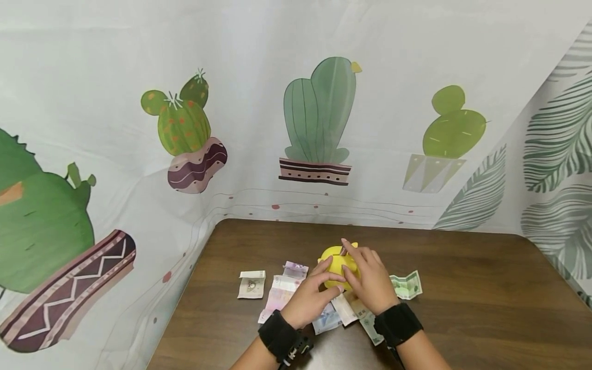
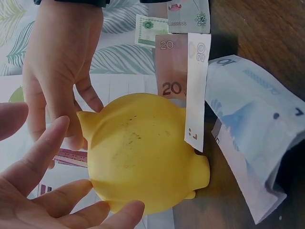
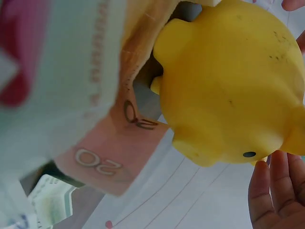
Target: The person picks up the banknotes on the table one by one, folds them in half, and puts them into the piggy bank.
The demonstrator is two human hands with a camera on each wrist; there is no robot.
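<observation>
A yellow piggy bank (image 1: 336,263) stands on the dark wooden table (image 1: 472,298) among loose banknotes. My left hand (image 1: 324,281) touches its near left side with straight, spread fingers (image 2: 52,191). From the right, my right hand (image 1: 364,275) lies over the top of the bank, its index finger reaching the crown. In the left wrist view the bank (image 2: 143,160) fills the middle and the right hand (image 2: 57,71) hangs behind it with straight fingers and nothing plainly in them. The right wrist view shows the bank's (image 3: 233,86) underside and the left hand's fingertips (image 3: 276,191).
Banknotes lie around the bank: a folded one (image 1: 252,284) at the left, pink ones (image 1: 281,294), a bluish one (image 1: 326,321) near my wrists, a green one (image 1: 407,285) at the right. A reddish 20 note (image 2: 171,71) lies close behind. A cactus-print cloth (image 1: 319,118) hangs behind the table.
</observation>
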